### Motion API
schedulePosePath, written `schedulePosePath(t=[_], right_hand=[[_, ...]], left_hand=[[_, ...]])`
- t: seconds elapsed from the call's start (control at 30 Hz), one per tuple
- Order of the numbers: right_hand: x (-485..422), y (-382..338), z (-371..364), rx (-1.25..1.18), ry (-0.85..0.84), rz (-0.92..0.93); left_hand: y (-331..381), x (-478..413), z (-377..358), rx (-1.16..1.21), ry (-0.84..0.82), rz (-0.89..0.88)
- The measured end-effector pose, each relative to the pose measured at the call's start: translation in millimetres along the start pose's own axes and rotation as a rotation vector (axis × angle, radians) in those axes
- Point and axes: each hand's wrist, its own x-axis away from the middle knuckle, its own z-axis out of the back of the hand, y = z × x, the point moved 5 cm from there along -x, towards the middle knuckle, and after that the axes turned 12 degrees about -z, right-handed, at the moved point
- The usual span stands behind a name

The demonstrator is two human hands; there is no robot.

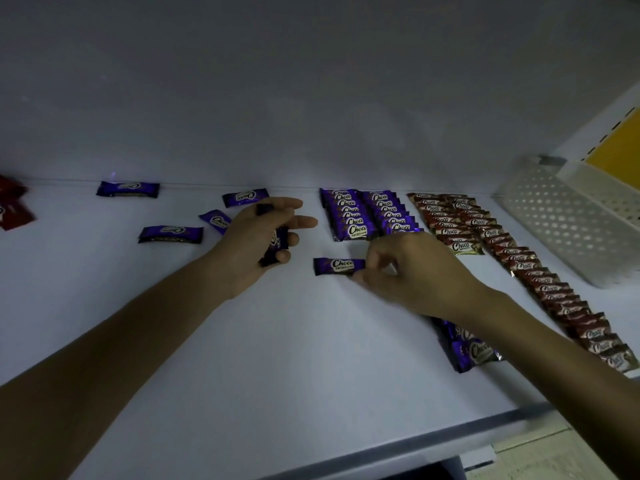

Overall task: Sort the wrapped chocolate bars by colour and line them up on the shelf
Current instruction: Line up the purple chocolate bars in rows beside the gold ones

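Note:
My left hand (258,237) grips a purple wrapped bar (275,245) above the white shelf (242,341). My right hand (412,271) pinches the right end of another purple bar (337,265) lying flat on the shelf. Behind it stand two neat rows of purple bars (367,214). To their right, two long rows of red-brown bars (485,244) run toward the front edge. Loose purple bars lie at the left: one at the back (127,189), one nearer (170,234), and two by my left hand (244,197) (215,220). More purple bars (471,351) show under my right forearm.
A white perforated basket (568,223) sits at the right end of the shelf, with a yellow panel (620,150) above it. Red wrapped bars (12,206) lie at the far left edge. The shelf's front lip (450,434) runs across the lower right.

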Motion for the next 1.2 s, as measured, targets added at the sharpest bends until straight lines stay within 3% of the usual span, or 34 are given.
schedulePosePath(t=[0.2, 0.43, 0.6, 0.8, 0.97, 1.2], right_hand=[[-17, -8, -17, -0.056, 0.0, 0.093], [-41, 28, -8, 0.029, 0.122, -0.044], [-43, 24, -8, 0.009, 0.132, -0.041], [-35, -21, -8, -0.267, 0.154, -0.007], [-36, -64, -18, -0.323, 0.046, 0.063], [-34, -48, -2, -0.422, -0.017, 0.059]], left_hand=[[-2, -1, 2, 0.014, 0.043, 0.02], [-1, 0, 2, 0.021, 0.027, 0.007], [0, 2, 1, 0.061, 0.011, 0.004], [1, 5, 0, 0.319, 0.034, 0.076], [12, 14, -11, 0.44, -0.038, 0.066], [5, 14, -17, 0.486, -0.117, 0.097]])
